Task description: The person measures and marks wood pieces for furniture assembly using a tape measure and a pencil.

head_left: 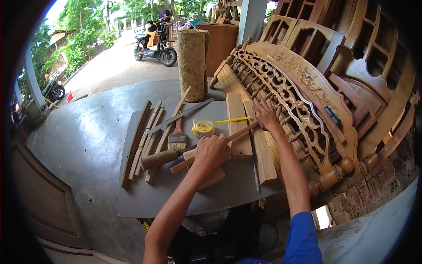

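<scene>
My left hand (212,152) is closed round a slim wooden strip (241,131) that slants up to the right across the table. At the strip's far end is my right hand (266,115), with long fingers over it; the palm side and exact grip are partly hidden. Beside my left hand sits a yellow tape measure (203,128), its blade drawn out toward my right hand. A thick round wooden handle (159,159) with a dark collar lies left of that hand. Wooden blocks (237,110) lie under and beside the strip.
On the grey table (211,199) are a paintbrush (177,140), a metal ruler (180,116), several wood strips (140,136) and a thin pointed tool (256,176). Carved wooden panels (290,83) lean at right. A woven roll (192,66) stands behind; a motorbike (156,46) is beyond.
</scene>
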`<act>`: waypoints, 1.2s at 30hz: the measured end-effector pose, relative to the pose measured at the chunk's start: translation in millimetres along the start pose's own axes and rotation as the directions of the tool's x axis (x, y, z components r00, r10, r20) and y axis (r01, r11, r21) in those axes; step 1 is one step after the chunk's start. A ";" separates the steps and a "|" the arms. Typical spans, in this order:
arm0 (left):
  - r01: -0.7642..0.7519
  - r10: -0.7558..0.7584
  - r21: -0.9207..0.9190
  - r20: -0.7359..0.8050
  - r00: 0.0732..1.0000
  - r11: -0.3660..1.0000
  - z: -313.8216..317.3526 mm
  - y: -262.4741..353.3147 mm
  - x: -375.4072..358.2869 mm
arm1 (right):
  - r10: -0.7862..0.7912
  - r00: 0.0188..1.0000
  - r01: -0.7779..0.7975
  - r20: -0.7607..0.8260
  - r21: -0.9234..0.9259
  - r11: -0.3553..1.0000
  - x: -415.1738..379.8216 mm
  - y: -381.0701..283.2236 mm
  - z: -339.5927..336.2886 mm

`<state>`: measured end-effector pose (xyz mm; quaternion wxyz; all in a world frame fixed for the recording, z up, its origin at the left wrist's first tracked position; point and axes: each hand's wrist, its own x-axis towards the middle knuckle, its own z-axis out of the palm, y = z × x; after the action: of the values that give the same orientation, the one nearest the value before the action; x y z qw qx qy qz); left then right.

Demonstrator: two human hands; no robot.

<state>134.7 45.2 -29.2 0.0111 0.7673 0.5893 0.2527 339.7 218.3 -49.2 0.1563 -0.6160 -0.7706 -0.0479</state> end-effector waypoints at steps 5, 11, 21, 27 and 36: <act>0.020 -0.021 0.016 0.026 0.999 1.000 -1.2 2.9 1.6 | 0.002 1.000 -0.003 0.023 0.055 0.998 3.8 0.5 -3.2; -0.028 0.024 -0.051 -0.093 0.995 0.998 8.7 0.4 0.1 | -0.002 1.000 0.003 -0.022 0.044 0.999 -4.3 4.9 -0.5; -0.009 0.010 -0.095 0.011 1.000 0.995 1.0 -0.1 2.3 | 0.023 0.999 -0.025 0.024 0.067 0.997 -4.7 1.4 -4.7; 0.008 -0.007 -0.103 0.012 1.000 0.995 0.4 0.4 2.3 | -0.263 0.964 0.260 0.036 0.070 0.963 -44.8 -56.2 -19.9; 0.015 -0.014 -0.079 0.008 1.000 0.997 1.5 2.2 4.2 | -0.104 0.994 0.105 -0.030 0.030 0.994 -4.7 -14.3 -3.2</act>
<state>138.0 48.8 -28.3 0.0455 0.7630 0.5843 0.2728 327.4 209.6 -45.9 0.1743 -0.5715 -0.8001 -0.0527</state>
